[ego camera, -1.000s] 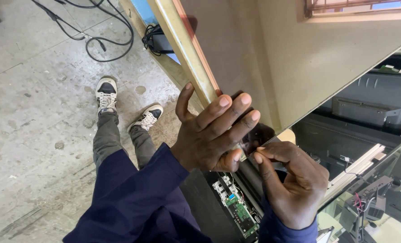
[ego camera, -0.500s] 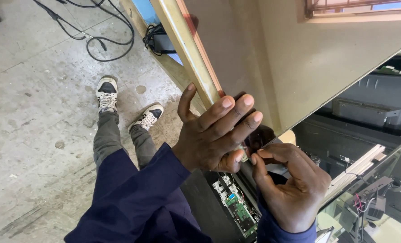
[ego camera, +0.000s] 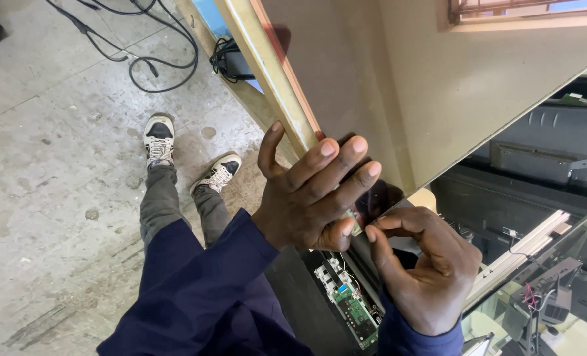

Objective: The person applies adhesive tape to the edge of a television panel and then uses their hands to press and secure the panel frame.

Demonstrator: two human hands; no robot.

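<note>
Concrete floor [ego camera: 49,171] with black cables [ego camera: 142,46] lay below. Left hand [ego camera: 310,191] rested spread and open, fingers flat against the large reflective panel [ego camera: 478,86] at its lower corner. Right hand [ego camera: 425,270] was curled, fingertips pinching the panel's edge just beside the left thumb. A green circuit board [ego camera: 353,313] sat beneath both hands.

My left hand [ego camera: 310,198] lies spread against the large glossy flat panel [ego camera: 452,86], while my right hand [ego camera: 425,270] pinches at its lower edge. A green circuit board [ego camera: 349,310] sits just below; the grey concrete floor [ego camera: 49,158] lies beneath.
</note>
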